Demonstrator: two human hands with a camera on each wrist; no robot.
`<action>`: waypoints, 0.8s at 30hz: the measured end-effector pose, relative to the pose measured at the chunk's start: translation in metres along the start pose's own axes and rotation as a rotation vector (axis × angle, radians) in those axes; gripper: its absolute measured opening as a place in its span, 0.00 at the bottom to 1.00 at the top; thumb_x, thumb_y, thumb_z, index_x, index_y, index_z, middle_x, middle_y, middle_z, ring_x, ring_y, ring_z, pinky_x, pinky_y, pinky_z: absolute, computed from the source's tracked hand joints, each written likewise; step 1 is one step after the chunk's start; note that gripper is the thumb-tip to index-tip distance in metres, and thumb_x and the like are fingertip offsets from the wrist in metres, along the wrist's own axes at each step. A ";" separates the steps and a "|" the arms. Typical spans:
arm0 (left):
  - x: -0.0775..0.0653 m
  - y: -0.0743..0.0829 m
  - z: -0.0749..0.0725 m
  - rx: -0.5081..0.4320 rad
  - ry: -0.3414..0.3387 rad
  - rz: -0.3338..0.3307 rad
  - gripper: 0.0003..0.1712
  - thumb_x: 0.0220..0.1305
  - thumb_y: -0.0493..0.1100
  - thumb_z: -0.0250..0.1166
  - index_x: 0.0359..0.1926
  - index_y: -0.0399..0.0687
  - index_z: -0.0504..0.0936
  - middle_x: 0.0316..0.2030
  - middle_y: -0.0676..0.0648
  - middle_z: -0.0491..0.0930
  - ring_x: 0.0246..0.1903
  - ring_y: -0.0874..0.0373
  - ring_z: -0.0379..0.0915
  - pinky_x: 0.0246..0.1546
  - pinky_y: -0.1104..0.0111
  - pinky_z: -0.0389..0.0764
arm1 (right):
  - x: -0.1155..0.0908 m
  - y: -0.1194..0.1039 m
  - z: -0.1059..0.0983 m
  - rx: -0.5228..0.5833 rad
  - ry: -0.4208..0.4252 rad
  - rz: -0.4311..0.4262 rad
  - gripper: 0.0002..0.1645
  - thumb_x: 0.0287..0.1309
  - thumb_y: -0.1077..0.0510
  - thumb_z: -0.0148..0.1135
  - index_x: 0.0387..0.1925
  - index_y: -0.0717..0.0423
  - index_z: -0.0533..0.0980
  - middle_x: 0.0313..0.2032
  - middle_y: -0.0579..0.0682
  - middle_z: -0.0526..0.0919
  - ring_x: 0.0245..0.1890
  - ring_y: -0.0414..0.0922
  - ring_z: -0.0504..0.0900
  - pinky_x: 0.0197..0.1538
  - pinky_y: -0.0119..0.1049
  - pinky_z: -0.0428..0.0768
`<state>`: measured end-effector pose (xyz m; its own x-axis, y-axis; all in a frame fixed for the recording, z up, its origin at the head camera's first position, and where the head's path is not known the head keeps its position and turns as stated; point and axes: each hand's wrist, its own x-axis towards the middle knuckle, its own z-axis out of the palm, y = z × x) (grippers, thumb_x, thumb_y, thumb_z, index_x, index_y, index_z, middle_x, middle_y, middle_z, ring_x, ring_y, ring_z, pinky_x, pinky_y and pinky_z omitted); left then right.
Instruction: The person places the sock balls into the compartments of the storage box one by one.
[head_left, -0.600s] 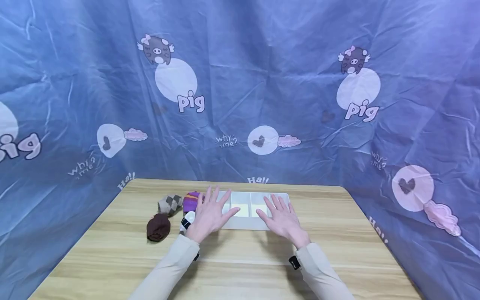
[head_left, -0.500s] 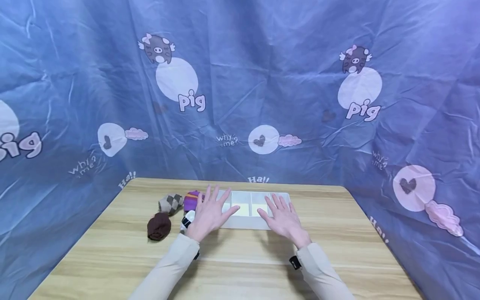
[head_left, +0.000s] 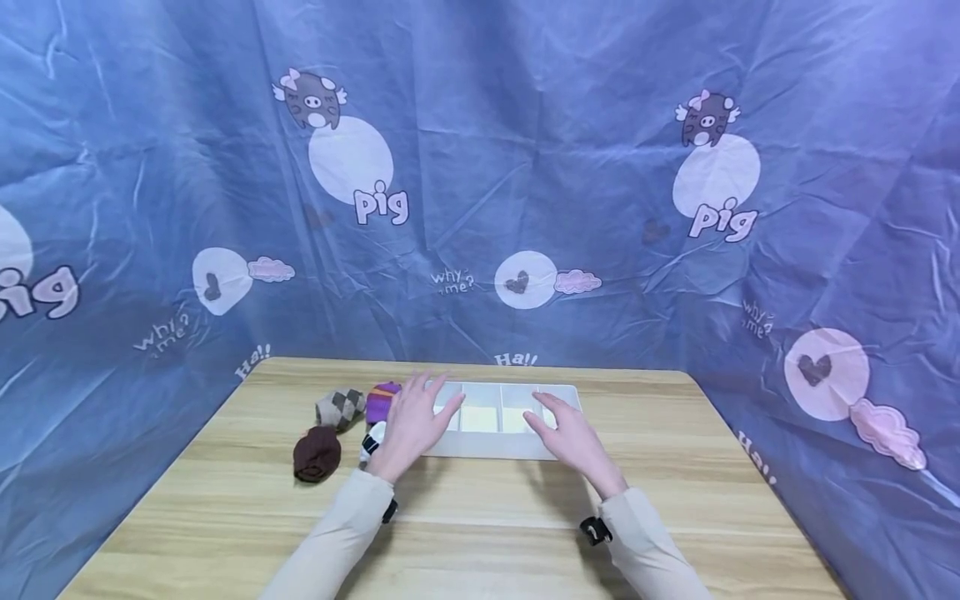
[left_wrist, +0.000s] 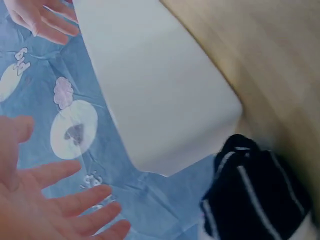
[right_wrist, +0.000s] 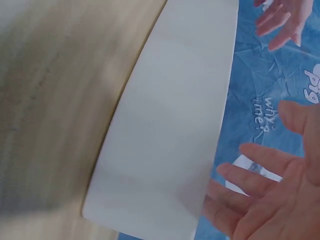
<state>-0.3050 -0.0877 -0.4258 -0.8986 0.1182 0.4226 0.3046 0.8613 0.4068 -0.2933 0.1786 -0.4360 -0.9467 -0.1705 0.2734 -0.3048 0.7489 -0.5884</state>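
A white divided box [head_left: 487, 447] stands toward the back of the table, its compartments facing up. Over its left end hovers my left hand [head_left: 411, 425], palm down and fingers loosely bent, with nothing held. My right hand [head_left: 573, 437] is at the right end, thumb and fingers apart, also holding nothing. In the right wrist view some fingertips of the right hand [right_wrist: 265, 185] overlap the box's edge; I cannot tell whether they touch it. Left of the box lies a black-and-white rolled sock [head_left: 372, 439], partly hidden by my left hand; its white stripes show in the left wrist view.
More rolled socks lie left of the box: a purple striped one [head_left: 382, 402], a grey argyle one [head_left: 341, 408] and a dark brown one [head_left: 317, 455]. A blue patterned curtain [head_left: 480, 183] hangs behind the wooden table [head_left: 480, 517] and along both sides.
Both hands have gone from flat, widely spread fingers to more bent, relaxed ones. The left hand has shifted slightly left and the right slightly right. The box and socks have stayed put.
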 end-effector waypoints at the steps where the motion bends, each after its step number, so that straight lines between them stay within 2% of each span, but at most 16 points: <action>1: 0.000 -0.002 0.000 -0.027 0.018 -0.007 0.35 0.68 0.67 0.52 0.65 0.50 0.74 0.63 0.38 0.74 0.66 0.40 0.65 0.66 0.45 0.65 | 0.000 0.001 -0.001 0.032 0.009 0.008 0.33 0.67 0.44 0.57 0.66 0.58 0.70 0.66 0.60 0.72 0.68 0.58 0.68 0.70 0.54 0.66; 4: 0.001 -0.007 -0.002 -0.096 0.047 -0.033 0.34 0.67 0.65 0.55 0.62 0.47 0.77 0.60 0.40 0.77 0.62 0.42 0.69 0.64 0.48 0.69 | 0.001 0.004 -0.004 0.141 0.030 0.047 0.29 0.66 0.49 0.60 0.63 0.59 0.73 0.63 0.60 0.76 0.65 0.59 0.71 0.66 0.54 0.71; 10: 0.001 -0.020 -0.008 -0.213 0.050 -0.076 0.31 0.68 0.61 0.58 0.61 0.46 0.78 0.60 0.40 0.77 0.62 0.42 0.69 0.64 0.48 0.69 | -0.004 0.016 -0.010 0.271 0.112 0.104 0.24 0.63 0.56 0.63 0.58 0.62 0.76 0.59 0.62 0.78 0.60 0.59 0.76 0.59 0.51 0.78; 14: -0.001 -0.031 -0.009 -0.265 0.090 -0.090 0.27 0.67 0.58 0.61 0.59 0.47 0.80 0.57 0.42 0.79 0.52 0.44 0.78 0.55 0.51 0.76 | -0.009 0.025 -0.015 0.279 0.182 0.131 0.24 0.61 0.57 0.65 0.57 0.60 0.77 0.58 0.61 0.79 0.56 0.57 0.79 0.52 0.44 0.82; 17: -0.002 -0.037 -0.012 -0.299 0.114 -0.106 0.25 0.66 0.55 0.63 0.58 0.47 0.80 0.53 0.42 0.81 0.42 0.47 0.81 0.46 0.54 0.79 | -0.013 0.031 -0.019 0.235 0.219 0.161 0.25 0.61 0.55 0.66 0.59 0.58 0.76 0.60 0.60 0.78 0.56 0.56 0.79 0.44 0.35 0.80; 19: -0.003 -0.040 -0.015 -0.332 0.133 -0.110 0.23 0.66 0.53 0.64 0.57 0.46 0.81 0.48 0.42 0.83 0.38 0.48 0.82 0.44 0.55 0.79 | -0.014 0.036 -0.021 0.229 0.223 0.194 0.26 0.61 0.55 0.66 0.60 0.57 0.76 0.61 0.59 0.77 0.57 0.56 0.77 0.42 0.33 0.79; 21: -0.003 -0.044 -0.017 -0.364 0.156 -0.114 0.22 0.65 0.51 0.65 0.55 0.45 0.82 0.44 0.42 0.84 0.37 0.50 0.82 0.43 0.56 0.81 | -0.015 0.041 -0.023 0.268 0.207 0.234 0.28 0.61 0.55 0.65 0.62 0.56 0.74 0.63 0.58 0.75 0.61 0.56 0.74 0.48 0.36 0.78; 24: -0.005 -0.053 -0.020 -0.404 0.170 -0.131 0.20 0.65 0.49 0.65 0.54 0.45 0.83 0.40 0.44 0.86 0.36 0.51 0.83 0.43 0.57 0.82 | -0.015 0.048 -0.024 0.372 0.177 0.296 0.31 0.62 0.55 0.65 0.65 0.57 0.71 0.67 0.59 0.70 0.65 0.57 0.68 0.59 0.46 0.74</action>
<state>-0.3100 -0.1439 -0.4328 -0.8834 -0.0907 0.4598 0.3210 0.5978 0.7346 -0.2916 0.2323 -0.4500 -0.9757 0.1501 0.1599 -0.0732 0.4644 -0.8826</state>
